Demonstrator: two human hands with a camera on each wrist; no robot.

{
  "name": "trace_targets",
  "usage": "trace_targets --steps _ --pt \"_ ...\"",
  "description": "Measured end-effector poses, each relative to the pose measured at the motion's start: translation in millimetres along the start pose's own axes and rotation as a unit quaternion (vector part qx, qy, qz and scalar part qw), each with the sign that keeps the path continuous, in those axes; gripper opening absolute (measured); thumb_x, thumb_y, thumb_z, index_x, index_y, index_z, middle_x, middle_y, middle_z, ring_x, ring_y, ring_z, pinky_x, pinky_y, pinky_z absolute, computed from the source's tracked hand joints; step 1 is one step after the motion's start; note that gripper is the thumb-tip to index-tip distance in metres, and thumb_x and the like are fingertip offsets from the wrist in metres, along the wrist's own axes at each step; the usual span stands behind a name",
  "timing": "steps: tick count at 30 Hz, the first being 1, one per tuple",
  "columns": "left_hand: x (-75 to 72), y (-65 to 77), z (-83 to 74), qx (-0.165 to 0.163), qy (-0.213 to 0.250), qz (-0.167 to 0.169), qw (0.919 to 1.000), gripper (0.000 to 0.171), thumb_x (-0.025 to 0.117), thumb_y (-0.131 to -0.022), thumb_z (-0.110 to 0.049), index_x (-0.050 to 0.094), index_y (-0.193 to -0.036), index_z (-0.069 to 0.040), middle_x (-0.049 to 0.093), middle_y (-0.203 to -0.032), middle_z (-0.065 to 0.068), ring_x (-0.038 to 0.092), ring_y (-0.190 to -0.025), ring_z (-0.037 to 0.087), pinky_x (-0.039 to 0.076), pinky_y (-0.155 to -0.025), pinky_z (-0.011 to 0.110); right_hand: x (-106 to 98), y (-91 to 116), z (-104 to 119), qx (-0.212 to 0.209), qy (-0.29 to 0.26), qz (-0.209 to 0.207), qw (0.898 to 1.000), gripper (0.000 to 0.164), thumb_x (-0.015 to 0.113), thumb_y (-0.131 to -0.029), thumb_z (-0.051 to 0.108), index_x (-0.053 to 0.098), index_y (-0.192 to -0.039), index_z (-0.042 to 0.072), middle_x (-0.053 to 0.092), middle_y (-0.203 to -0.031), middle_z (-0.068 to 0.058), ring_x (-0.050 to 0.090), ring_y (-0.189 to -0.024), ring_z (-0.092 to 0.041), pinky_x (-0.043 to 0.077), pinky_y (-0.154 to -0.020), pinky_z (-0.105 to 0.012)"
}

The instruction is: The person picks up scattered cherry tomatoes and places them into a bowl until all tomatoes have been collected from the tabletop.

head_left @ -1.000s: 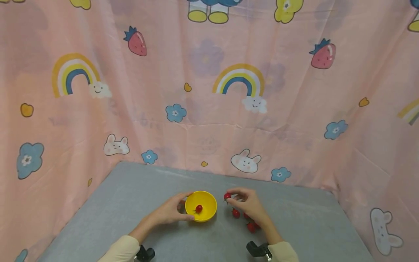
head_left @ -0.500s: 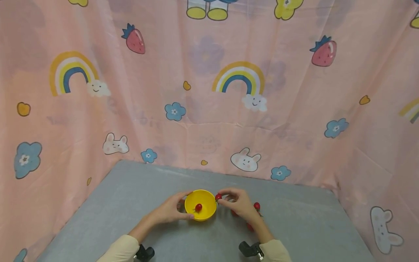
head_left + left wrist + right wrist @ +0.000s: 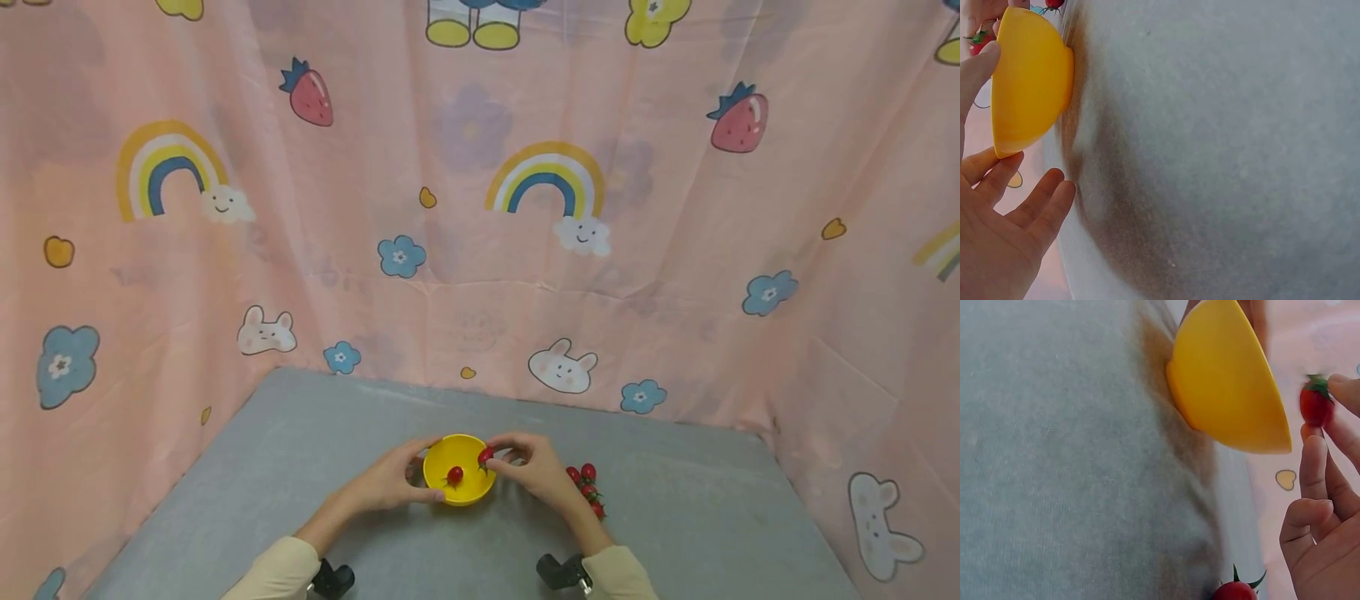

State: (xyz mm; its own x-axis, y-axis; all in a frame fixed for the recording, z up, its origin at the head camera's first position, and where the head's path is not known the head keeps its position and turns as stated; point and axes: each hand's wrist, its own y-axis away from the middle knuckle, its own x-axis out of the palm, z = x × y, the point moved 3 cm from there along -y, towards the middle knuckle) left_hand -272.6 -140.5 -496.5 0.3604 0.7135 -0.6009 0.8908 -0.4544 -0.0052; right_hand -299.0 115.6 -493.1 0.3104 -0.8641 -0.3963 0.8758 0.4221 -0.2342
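above the right side of the yellow bowl (image 3: 463, 450), the right hand (image 3: 534, 469) pinches a red tomato (image 3: 485, 457) between thumb and fingertips; the left hand (image 3: 386, 483) grips the opposite side, a second tomato (image 3: 455, 475) inside.

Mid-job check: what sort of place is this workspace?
Probably a staged tabletop recording corner indoors, though the wider room is out of view. Pink cartoon-print fabric hangs around a gray tabletop, where a yellow bowl and small red tomatoes are being handled.
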Motion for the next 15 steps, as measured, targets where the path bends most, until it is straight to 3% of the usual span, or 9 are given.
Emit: trace_targets --steps 4,10,15 --pt "-0.2 0.5 -0.9 -0.002 -0.001 -0.001 1.0 0.083 0.083 -0.087 -0.032 0.042 -0.153 -0.004 0.048 -0.148 0.016 0.057 -0.121 0.033 0.05 -0.098 0.048 0 1 -1 0.014 -0.001 0.005 1.0 0.023 0.073 -0.093 0.002 0.07 -0.115 -0.004 0.07 -0.112 -0.018 0.061 -0.092 -0.036 0.055 -0.081 -0.036" --pt "-0.4 0.7 -0.7 0.0 -0.001 -0.003 1.0 0.083 0.083 -0.087 -0.03 0.041 -0.153 -0.004 0.048 -0.149 0.016 0.057 -0.121 0.033 0.05 -0.099 0.048 -15 9 -7 0.044 0.011 0.011 0.999 0.027 0.076 -0.094 0.018 0.072 -0.117 0.005 0.07 -0.111 -0.005 0.063 -0.088 -0.025 0.055 -0.075 -0.03" --pt "0.0 1.3 0.7 -0.002 0.006 -0.003 1.0 0.083 0.083 -0.087 -0.029 0.041 -0.153 -0.003 0.047 -0.149 0.016 0.056 -0.121 0.033 0.05 -0.099 0.048 -34 20 -15 0.038 0.015 0.01 0.999 0.027 0.076 -0.094 0.014 0.071 -0.116 0.001 0.07 -0.111 -0.011 0.065 -0.084 -0.027 0.057 -0.069 -0.03"
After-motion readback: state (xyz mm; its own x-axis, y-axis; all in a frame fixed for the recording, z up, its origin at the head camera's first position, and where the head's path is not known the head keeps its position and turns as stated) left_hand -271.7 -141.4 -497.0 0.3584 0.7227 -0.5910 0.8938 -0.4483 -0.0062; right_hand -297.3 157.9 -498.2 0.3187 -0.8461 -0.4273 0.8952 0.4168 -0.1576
